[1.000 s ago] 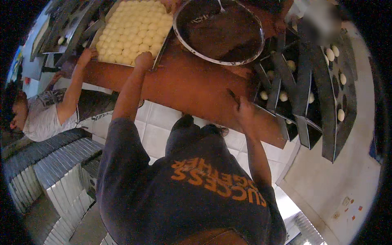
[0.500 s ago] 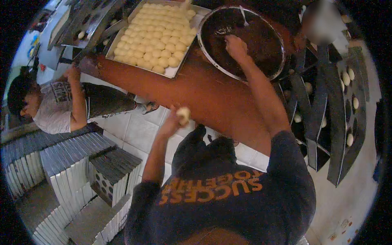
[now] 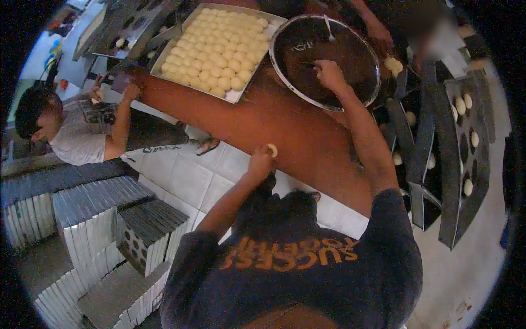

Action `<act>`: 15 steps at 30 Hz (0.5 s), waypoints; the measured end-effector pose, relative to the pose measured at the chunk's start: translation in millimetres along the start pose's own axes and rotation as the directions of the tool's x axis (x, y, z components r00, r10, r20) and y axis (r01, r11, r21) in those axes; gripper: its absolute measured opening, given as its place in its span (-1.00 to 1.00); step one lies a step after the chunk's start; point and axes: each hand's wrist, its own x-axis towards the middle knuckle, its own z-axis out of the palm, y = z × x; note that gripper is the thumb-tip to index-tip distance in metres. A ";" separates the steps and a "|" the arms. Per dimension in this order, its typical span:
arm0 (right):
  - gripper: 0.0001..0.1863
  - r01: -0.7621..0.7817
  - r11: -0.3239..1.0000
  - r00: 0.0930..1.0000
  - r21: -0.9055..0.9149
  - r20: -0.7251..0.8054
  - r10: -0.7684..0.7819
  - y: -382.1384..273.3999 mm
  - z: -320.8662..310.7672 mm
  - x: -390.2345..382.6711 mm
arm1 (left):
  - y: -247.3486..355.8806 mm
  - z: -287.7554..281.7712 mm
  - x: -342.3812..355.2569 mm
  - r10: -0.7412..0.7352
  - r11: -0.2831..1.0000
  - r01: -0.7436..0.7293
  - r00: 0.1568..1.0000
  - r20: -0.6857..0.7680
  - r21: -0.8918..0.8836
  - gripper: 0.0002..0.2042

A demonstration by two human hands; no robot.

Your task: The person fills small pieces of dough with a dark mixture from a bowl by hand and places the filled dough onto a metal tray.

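A small pale dough piece (image 3: 272, 149) is held in the fingers of my left hand (image 3: 262, 162), at the near edge of the brown table. My right hand (image 3: 330, 75) reaches into a wide round basin (image 3: 282, 74) of dark brown filling (image 3: 350, 68). Its fingers are closed, and a thin dark shape shows at their tips, too small to name. A light-coloured spoon or fork (image 3: 328, 27) leans inside the basin's far rim. Left of the basin, a rectangular tray (image 3: 236, 98) carries rows of round dough balls (image 3: 216, 52).
A co-worker's arm (image 3: 372, 24) extends at the basin's far right, near another dough piece (image 3: 393, 66). Another person (image 3: 82, 131) works at the table's left end. Dark moulds with round holes (image 3: 466, 142) hold dough balls at right. Stacked metal moulds (image 3: 101, 214) fill the lower left.
My left hand has moved right and slightly up with the dough piece, to the table's edge. My right hand has shifted slightly right and down within the basin. A co-worker's arm now shows beyond it.
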 end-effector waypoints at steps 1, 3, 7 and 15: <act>-0.69 -0.014 1.000 1.000 -0.028 -0.008 0.014 -3.7 1.1 7.6 | 2.2 -0.5 -3.0 0.062 0.998 -0.062 0.998 0.023 0.018 -0.81; -0.68 -0.041 0.996 0.999 -0.082 -0.026 0.039 -13.4 3.1 24.3 | 0.1 -5.0 -0.9 0.016 1.000 -0.015 0.999 0.031 -0.022 -0.80; -0.68 0.026 0.986 0.998 -0.166 0.061 -0.016 -37.5 14.8 25.3 | -10.5 -5.4 -4.5 -0.052 0.991 0.052 0.999 0.008 -0.122 -0.79; -0.75 0.098 0.986 0.983 0.133 -0.164 -0.076 -3.1 -29.5 -56.6 | 14.7 -50.3 27.2 -0.365 0.457 0.353 0.912 0.190 -0.817 -0.77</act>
